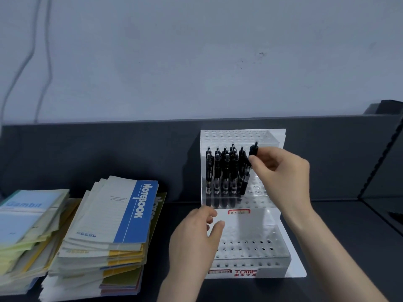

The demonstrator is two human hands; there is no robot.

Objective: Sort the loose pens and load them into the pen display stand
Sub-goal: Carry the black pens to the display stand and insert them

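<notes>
Right hand (pixel 281 171) pinched black pen (pixel 248 171) at stand (pixel 281 261) upper tier's right end, left hand (pixel 196 232) loosely open touching stand's left edge

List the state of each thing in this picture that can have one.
pen display stand: upright; upper tier partly filled, lower tier holds no pens.
black pens: standing at the upper tier's left side.
held pen: tilted, pinched near its top by right hand.
left hand: relaxed, holds nothing.
notebooks: closed, stacked.

Glossy clear plastic pen display stand (pixel 250 256); matt dark shelf (pixel 98 162).
</notes>
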